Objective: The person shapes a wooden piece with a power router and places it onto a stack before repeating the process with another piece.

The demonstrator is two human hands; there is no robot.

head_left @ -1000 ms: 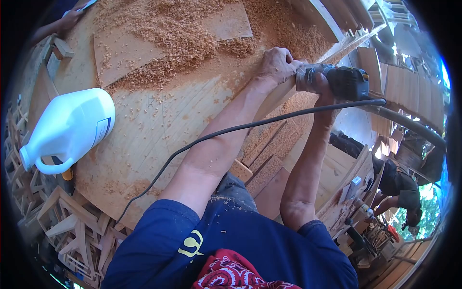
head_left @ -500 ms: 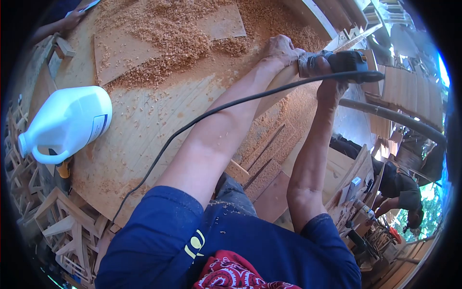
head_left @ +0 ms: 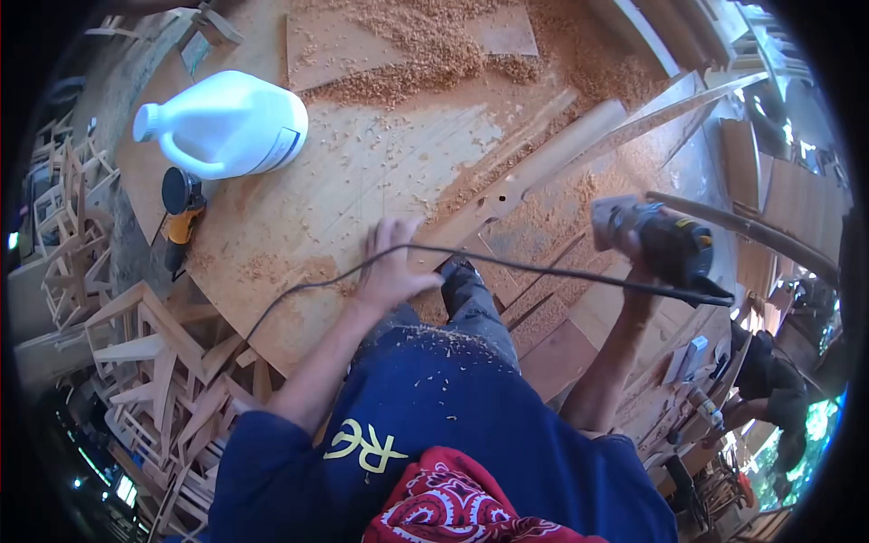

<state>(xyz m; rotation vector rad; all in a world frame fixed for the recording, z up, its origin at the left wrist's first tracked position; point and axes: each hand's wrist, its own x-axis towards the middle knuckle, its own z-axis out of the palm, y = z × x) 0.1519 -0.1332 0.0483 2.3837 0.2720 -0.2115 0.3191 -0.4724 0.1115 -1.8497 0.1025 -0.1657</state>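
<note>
Left hand (head_left: 391, 269) spread flat on plywood table (head_left: 362, 172) beside long wooden piece (head_left: 543, 167), right hand (head_left: 634, 261) gripping power planer (head_left: 677, 242) right of it.

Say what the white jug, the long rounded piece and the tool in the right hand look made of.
White jug: plastic by the look, semi-gloss, with a moulded handle and a paper label.
Long rounded piece: bare wood, pale and matte, no coating visible.
Power tool in the right hand: dark housing, probably plastic; the grey front is likely metal.

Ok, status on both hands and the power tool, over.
Left hand open, flat on shaving-strewn wooden table. Right hand shut on black electric planer, apart from long pale wooden strip. Black cord crosses left hand.
</note>
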